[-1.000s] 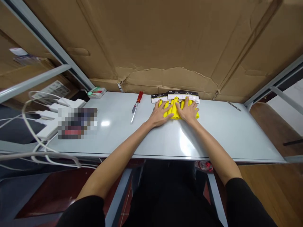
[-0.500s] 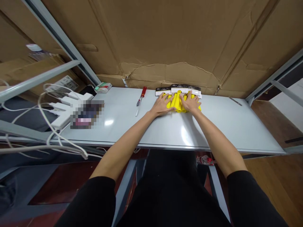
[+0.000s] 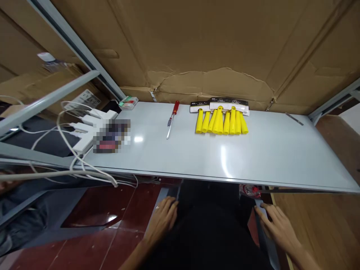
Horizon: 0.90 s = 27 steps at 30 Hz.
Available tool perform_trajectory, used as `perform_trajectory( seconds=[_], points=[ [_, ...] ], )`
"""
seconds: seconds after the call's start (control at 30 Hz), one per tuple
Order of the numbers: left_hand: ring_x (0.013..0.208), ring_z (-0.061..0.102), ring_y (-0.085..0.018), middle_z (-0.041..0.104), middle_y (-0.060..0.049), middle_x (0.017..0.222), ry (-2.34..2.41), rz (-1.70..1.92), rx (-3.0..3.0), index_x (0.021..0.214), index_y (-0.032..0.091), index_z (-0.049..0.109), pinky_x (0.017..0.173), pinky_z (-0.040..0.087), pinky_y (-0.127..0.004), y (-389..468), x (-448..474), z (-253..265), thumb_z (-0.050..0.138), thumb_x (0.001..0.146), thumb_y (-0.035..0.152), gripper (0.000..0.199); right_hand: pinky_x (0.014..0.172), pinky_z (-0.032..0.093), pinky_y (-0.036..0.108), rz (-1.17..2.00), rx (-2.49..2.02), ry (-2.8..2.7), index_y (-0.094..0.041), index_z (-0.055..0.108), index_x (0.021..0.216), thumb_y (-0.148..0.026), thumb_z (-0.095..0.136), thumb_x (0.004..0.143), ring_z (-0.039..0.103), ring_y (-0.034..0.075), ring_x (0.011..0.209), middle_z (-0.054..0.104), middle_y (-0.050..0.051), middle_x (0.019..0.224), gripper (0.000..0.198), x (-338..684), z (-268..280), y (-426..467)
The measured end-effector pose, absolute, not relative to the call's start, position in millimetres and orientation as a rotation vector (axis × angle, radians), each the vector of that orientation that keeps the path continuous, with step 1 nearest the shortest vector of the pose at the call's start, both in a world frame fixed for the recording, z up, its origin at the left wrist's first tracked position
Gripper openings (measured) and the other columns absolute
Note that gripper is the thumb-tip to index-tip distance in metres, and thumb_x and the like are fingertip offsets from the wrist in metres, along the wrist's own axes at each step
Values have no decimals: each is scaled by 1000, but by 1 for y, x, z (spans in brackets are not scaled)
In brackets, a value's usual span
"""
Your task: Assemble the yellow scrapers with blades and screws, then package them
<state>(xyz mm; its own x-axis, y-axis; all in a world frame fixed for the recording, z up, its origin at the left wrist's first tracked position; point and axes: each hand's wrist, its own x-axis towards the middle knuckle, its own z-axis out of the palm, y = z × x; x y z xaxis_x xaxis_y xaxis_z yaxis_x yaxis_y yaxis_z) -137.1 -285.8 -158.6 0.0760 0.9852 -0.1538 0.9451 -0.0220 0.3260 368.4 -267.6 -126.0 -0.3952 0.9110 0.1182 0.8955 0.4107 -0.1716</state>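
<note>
My left hand is lowered beside my left leg, over a grey metal bar. It looks a little blurred, fingers stretched forward with no object seen in it. Down on the other side, my right hand rests at another grey bar, a finger or thumb spread from the rest. Whether either hand presses on its bar I cannot tell. Away from both hands, several yellow sleeve-like handles lie in a row on the shelf table. Behind them are black-and-white packaging cards.
A red-handled screwdriver lies left of the yellow handles. Further left are a small box, a white power strip with cables, and a blurred-out item. A thin metal strip lies right; a bottle is below the table edge.
Both hands have let go of the yellow handles and come back down past the table's front edge to either side of my legs. The handles now lie uncovered in a fanned row.
</note>
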Motion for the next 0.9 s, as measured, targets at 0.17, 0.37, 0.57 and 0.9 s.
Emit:
perform_trajectory(
  seconds=[0.17,0.37,0.57,0.9],
  points=[
    [155,41,-43,41,-20,167,2286,-39,1605,161,23,46,121,43,-63,-295,-138,-183,48,95,35,66,101,58,63,883,-2745,-1541,-26,17,171,-67,38,86,68,44,123,60,19,140,97,368,-200,-316],
    [114,74,-40,72,-20,128,2324,-209,1242,167,20,23,97,57,-52,-262,-160,-196,51,98,38,77,102,55,64,962,-2793,-1531,-17,9,169,-64,30,91,67,48,121,54,23,147,93,353,-206,-299],
    [117,73,-41,75,-19,122,2364,-219,1076,143,20,54,90,58,-48,-251,-170,-206,46,98,72,69,89,59,62,907,-2784,-1574,-34,-3,172,-65,31,92,72,44,111,52,17,152,92,351,-197,-298],
    [114,69,-25,69,-10,128,2352,-269,1017,131,17,64,100,59,-48,-192,-166,-210,66,102,48,43,88,60,50,1095,-2848,-1378,-20,59,147,-52,54,94,73,39,108,71,16,107,62,359,-212,-232]
  ],
)
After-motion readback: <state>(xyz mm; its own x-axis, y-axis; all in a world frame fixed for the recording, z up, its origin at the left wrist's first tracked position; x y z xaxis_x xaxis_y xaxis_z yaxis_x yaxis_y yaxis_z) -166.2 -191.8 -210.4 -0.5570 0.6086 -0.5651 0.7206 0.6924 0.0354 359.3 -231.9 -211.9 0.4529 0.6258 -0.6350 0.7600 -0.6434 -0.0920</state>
